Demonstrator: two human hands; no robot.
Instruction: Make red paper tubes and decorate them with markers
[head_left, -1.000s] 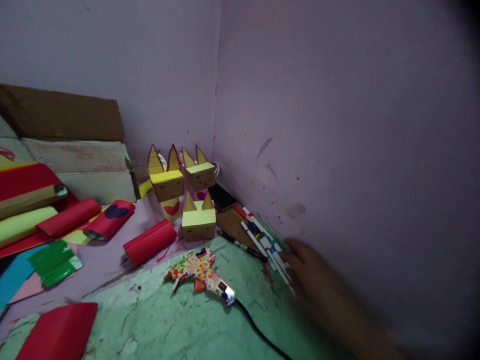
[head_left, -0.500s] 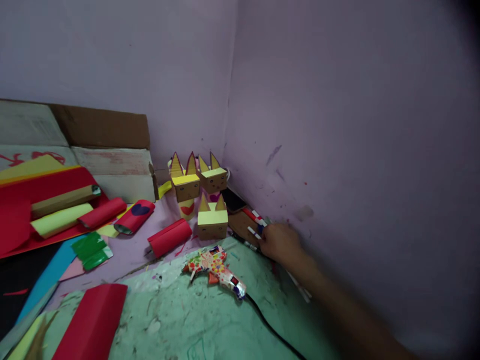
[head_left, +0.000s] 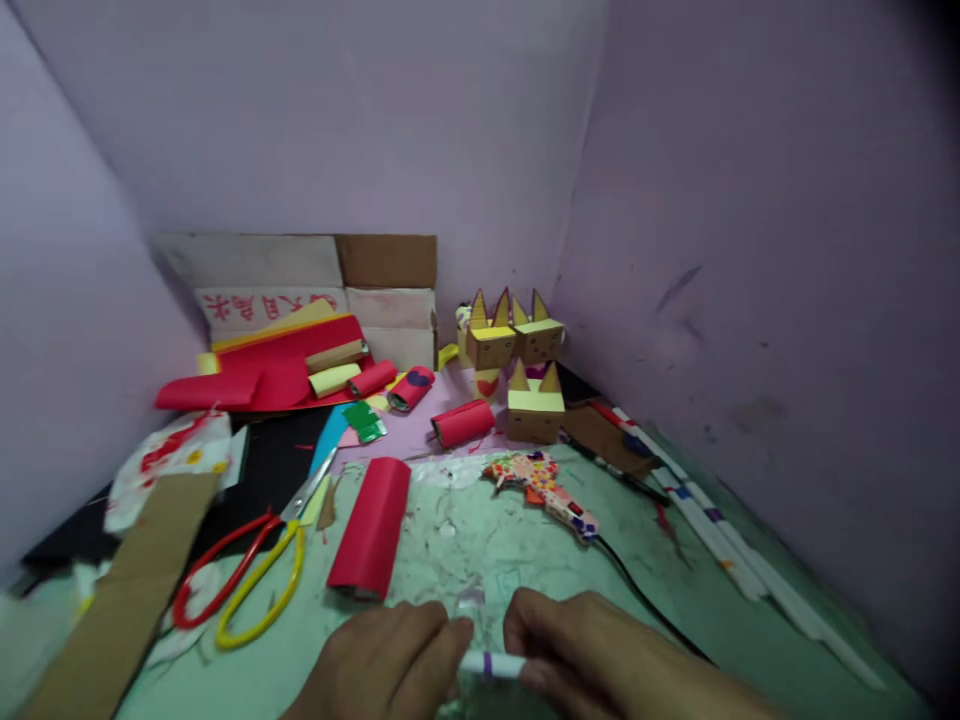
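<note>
At the near edge of the view, a white marker pen (head_left: 508,667) with a purple band lies level between my two hands. My left hand (head_left: 382,660) is closed round one end of it, and my right hand (head_left: 592,650) grips the other end; its tips are hidden in my fingers. Just beyond my left hand, a red paper-covered tube (head_left: 373,530) rests on the green table cover (head_left: 442,545). Farther off lies a flower-patterned glue gun (head_left: 544,490), its black cord running past my right hand.
Scissors (head_left: 289,530) with red and yellow handles lie left, near a cardboard strip (head_left: 142,580). Cardboard cat-eared figures (head_left: 536,415) stand in the back corner. Long white sticks (head_left: 720,540) line the right wall. Red paper (head_left: 289,360) and small tubes lie before an open carton (head_left: 390,315).
My right hand has come back from the items along the right wall to the near edge, with the marker pen. My left hand has entered view. The camera has turned left.
</note>
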